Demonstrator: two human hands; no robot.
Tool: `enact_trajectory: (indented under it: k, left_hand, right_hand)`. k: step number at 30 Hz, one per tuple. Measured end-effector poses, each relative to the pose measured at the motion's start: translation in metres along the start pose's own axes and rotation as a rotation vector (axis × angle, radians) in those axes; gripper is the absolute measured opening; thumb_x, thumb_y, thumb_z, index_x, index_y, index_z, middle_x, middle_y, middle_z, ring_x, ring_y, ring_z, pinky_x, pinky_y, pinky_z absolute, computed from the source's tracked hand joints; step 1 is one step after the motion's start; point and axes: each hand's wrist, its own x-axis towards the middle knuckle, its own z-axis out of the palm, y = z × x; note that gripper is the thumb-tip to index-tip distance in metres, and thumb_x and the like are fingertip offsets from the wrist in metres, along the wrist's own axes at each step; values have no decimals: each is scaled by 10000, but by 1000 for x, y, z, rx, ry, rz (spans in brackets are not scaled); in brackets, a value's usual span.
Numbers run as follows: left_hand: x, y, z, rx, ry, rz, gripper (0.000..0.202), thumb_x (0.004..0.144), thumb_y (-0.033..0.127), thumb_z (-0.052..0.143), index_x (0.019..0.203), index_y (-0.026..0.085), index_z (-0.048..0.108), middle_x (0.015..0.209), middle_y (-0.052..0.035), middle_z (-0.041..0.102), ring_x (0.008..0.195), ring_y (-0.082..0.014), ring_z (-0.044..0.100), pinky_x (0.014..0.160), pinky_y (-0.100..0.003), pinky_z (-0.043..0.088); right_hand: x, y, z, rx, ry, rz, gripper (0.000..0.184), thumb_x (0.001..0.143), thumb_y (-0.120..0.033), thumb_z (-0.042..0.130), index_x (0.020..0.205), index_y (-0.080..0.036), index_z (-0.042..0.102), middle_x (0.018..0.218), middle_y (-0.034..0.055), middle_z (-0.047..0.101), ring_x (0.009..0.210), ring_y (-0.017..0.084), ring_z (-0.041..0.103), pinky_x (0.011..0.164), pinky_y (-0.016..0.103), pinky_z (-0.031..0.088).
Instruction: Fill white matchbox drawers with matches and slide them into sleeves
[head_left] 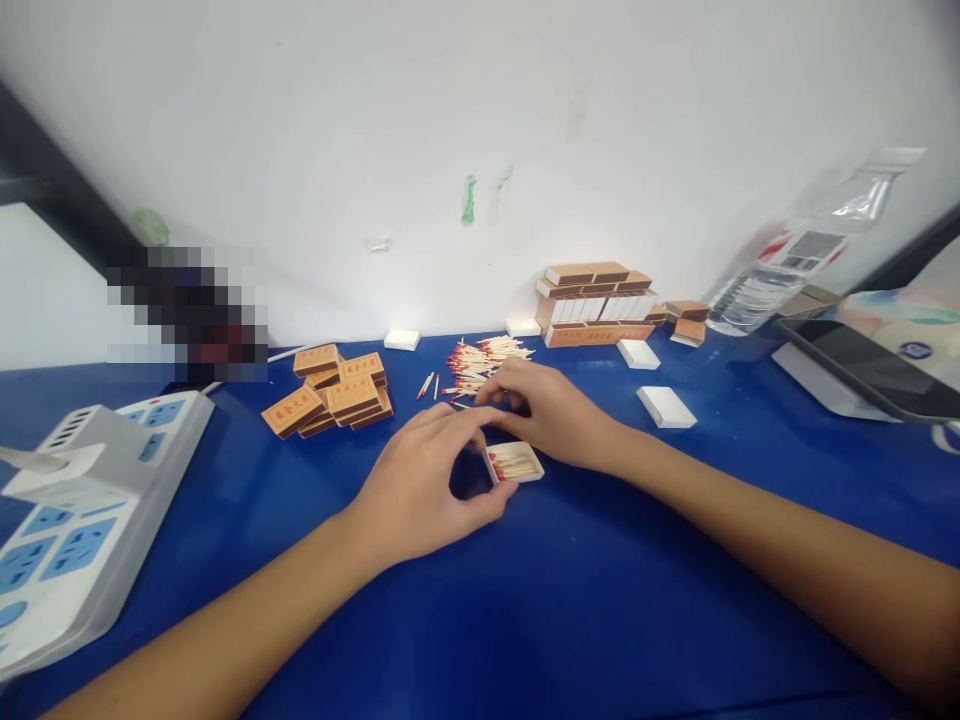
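Observation:
A small white matchbox tray (pixel 515 462) with red-tipped matches in it lies on the blue table (pixel 525 600). My left hand (pixel 420 485) pinches the tray's left end between thumb and fingers. My right hand (pixel 551 410) rests just behind the tray, fingers curled, reaching toward the loose pile of matches (pixel 472 365); whether it holds matches is hidden.
Orange matchbox sleeves (pixel 330 395) are heaped at left; more boxes (pixel 596 300) are stacked by the wall. Empty white trays (pixel 666 407) lie at right. A power strip (pixel 67 510) sits far left, a plastic bottle (pixel 787 275) and a phone (pixel 870 370) far right.

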Motion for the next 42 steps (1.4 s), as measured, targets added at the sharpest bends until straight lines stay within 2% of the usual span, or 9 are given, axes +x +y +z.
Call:
enact_trajectory:
  k: [6,11,14,20,25,31,36,40,42]
  left_hand:
    - [-1,-1,1,-15,-1,31,493,878,312,766,1334,272,583,1011,-8,747,970,-235,698,1001,-461,550]
    - [0,-3,0,21,-9,-11,488,892,320,764,1343,272,584,994,1,741,992,-236,695,1030,-467,539]
    - [0,-3,-1,43,25,-29,492,890,306,773,1343,257,585,983,2,733,980,-234,679,1046,-476,527]
    - [0,-6,-1,60,130,-77,502,886,311,792,1337,248,581,991,-5,748,975,-241,670,951,-445,561]
    - [1,-9,-1,56,105,-95,526,873,299,804,1347,255,580,997,-10,745,992,-246,666,899,-422,568]
    - [2,-9,-1,59,60,-79,503,881,284,806,1332,243,587,1027,-4,761,1011,-244,659,967,-454,552]
    - [0,-8,0,66,50,-77,493,887,299,809,1322,243,585,1043,3,763,1031,-244,665,1052,-493,513]
    - [0,-9,0,66,49,-73,492,879,289,819,1313,237,593,1044,-5,761,1020,-248,664,985,-449,539]
    - [0,-9,0,60,39,-77,509,876,291,825,1326,240,592,1039,3,758,1025,-241,665,1024,-453,524]
  right_hand:
    - [5,0,8,-67,-115,16,88,965,-154,627,892,-186,665,843,15,615,741,151,528,700,288,400]
    - [-3,2,-4,-181,-149,94,122,1015,-183,563,899,-194,597,889,44,620,771,176,553,697,302,419]
    - [-9,4,-15,-172,-129,82,126,1039,-213,528,930,-202,589,944,60,628,787,183,574,709,311,448]
    - [-21,-12,-22,-142,-161,49,135,1068,-266,510,964,-220,583,946,50,634,780,185,592,681,309,449]
    - [-26,-17,-15,-228,-234,8,111,1062,-208,519,977,-208,590,1003,66,642,787,187,611,677,314,452]
    - [-26,-19,-16,-192,-146,-32,88,1055,-186,529,1008,-201,602,1007,59,635,801,178,602,688,307,460]
    - [-27,-24,-14,-130,-176,-54,160,1069,-266,557,943,-201,632,997,55,637,784,164,605,687,301,462]
    - [-25,-17,-19,-178,-43,-72,110,1045,-248,594,970,-196,656,917,38,627,769,165,586,674,300,440]
    - [-22,-7,-24,-239,36,-26,117,1033,-252,607,945,-195,660,881,33,619,757,172,578,669,309,430]
